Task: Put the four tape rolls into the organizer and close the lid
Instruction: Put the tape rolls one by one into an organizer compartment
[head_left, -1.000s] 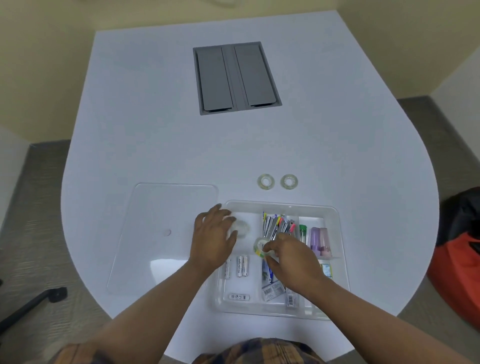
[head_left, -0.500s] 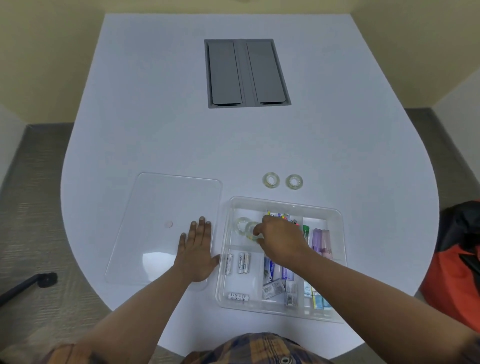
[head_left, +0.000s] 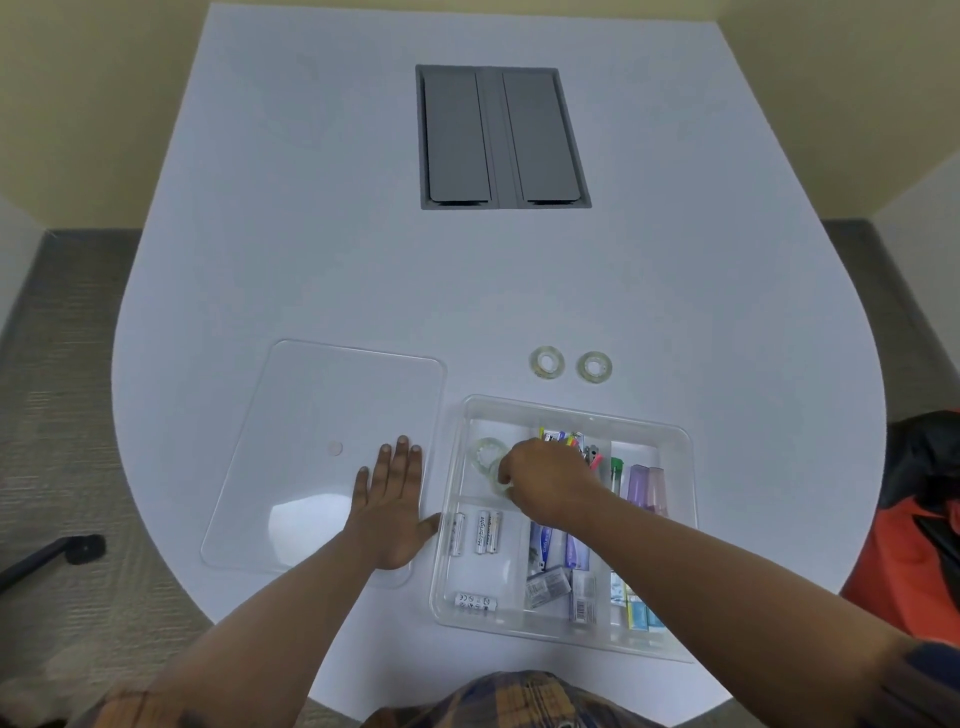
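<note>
Now the right hand (head_left: 545, 480) is reaching into the clear organizer's (head_left: 571, 410) ten-o'clock compartment, its grip pinching a tape roll (head_left: 496, 480) beside another roll (head_left: 487, 451) lying there. Two more tape rolls (head_left: 547, 362) (head_left: 594, 367) are sitting at twelve o'clock beyond the rim, open worktop (head_left: 311, 234) around them. Since half a second ago, the left hand (head_left: 392, 512), released, is staying flat on the lid (head_left: 311, 415).
</note>
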